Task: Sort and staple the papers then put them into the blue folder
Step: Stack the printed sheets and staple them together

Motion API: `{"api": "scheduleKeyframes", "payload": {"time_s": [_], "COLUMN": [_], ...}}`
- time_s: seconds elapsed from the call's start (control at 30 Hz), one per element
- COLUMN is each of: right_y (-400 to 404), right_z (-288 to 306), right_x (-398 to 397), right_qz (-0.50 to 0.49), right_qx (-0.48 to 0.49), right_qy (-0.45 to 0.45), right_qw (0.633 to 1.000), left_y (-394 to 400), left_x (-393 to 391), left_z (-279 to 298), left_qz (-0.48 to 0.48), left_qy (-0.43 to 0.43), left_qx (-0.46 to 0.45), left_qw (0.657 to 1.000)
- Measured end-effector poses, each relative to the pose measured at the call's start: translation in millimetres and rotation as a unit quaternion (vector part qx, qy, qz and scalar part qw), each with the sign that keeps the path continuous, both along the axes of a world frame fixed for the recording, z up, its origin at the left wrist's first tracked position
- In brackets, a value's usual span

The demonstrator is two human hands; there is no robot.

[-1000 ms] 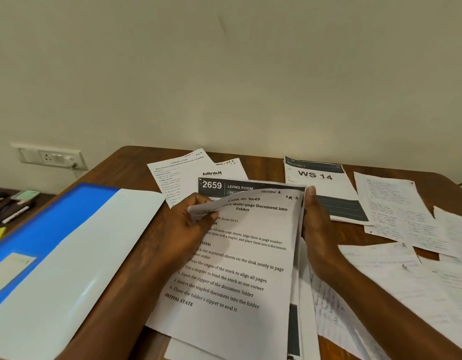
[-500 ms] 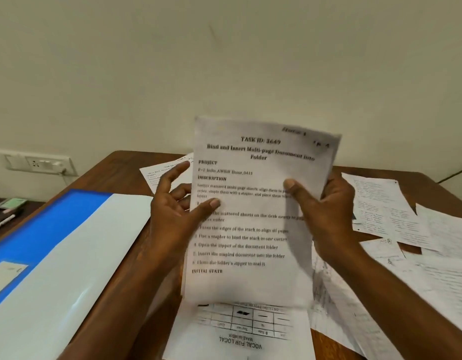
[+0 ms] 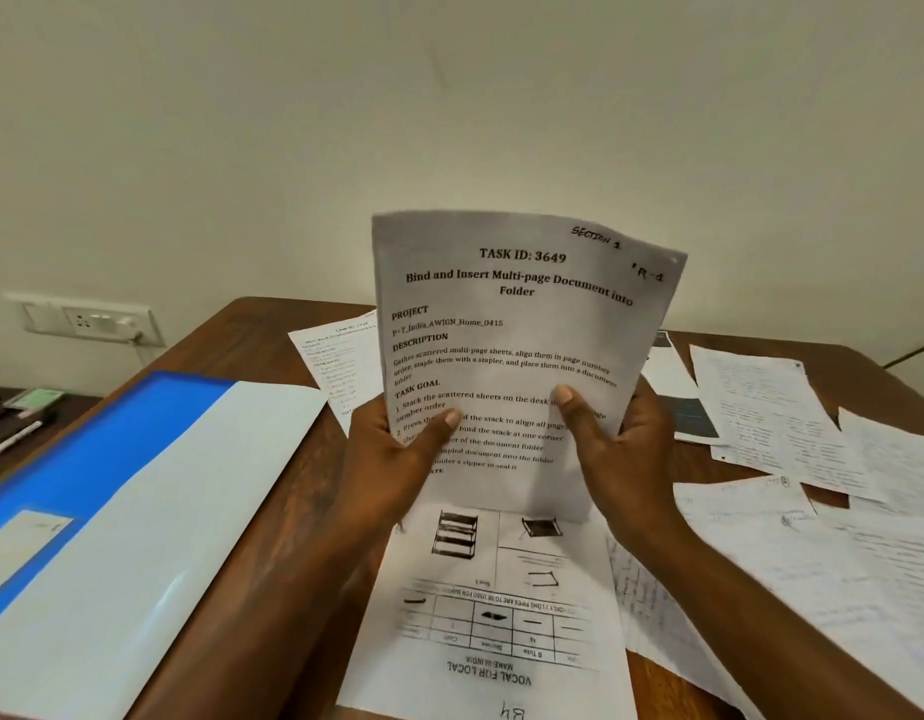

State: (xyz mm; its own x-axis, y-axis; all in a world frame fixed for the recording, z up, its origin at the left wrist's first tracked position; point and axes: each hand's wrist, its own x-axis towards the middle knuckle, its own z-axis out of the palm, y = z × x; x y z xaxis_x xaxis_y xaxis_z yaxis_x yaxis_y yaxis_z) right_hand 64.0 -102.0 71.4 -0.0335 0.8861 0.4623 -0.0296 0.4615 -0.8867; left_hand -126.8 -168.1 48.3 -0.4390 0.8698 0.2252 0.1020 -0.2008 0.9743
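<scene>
Your left hand [image 3: 392, 454] and right hand [image 3: 613, 444] each form a closed grip on the lower side edges of the task sheet [image 3: 517, 324], thumbs on its printed face, holding it upright above the desk [image 3: 304, 491]. This appears to be the sorting step. Next, place the sheet by page order. Loose papers [image 3: 792, 517] lie right of the grip; the blue folder [image 3: 111, 459] lies open to its left.

Single head-worn view, forward and down, close over the desk [image 3: 272, 345].
</scene>
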Motion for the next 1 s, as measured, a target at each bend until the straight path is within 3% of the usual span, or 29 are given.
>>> {"api": "scheduleKeyframes", "payload": {"time_s": [0.2, 0.37, 0.47, 0.6, 0.7, 0.83, 1.0], "right_y": [7, 19, 32, 32, 26, 22, 21], "right_z": [3, 13, -3, -25, -42, -64, -56], "right_x": [0, 16, 23, 24, 25, 28, 34], "right_qz": [0.007, -0.007, 0.023, 0.087, 0.092, 0.063, 0.082], "right_qx": [0.001, 0.007, -0.094, -0.243, -0.236, -0.214, -0.215], "right_qy": [-0.051, -0.039, -0.065, -0.086, -0.154, -0.229, -0.271], "right_qw": [0.999, 0.999, 0.993, 0.962, 0.955, 0.947, 0.935], "left_y": [3, 5, 5, 12, 18, 18, 23], "left_x": [-7, -17, -20, -32, -37, -34, -29], "left_z": [0, 0, 0, -8, -18, -25, -43], "left_qz": [-0.011, -0.112, -0.179, -0.156, -0.073, -0.048, -0.053], "left_qy": [-0.036, -0.072, -0.108, -0.138, 0.000, 0.217, 0.287], "left_qx": [-0.007, -0.058, -0.079, -0.098, -0.109, -0.147, -0.100], "left_qw": [0.999, 0.989, 0.975, 0.973, 0.991, 0.964, 0.951]}}
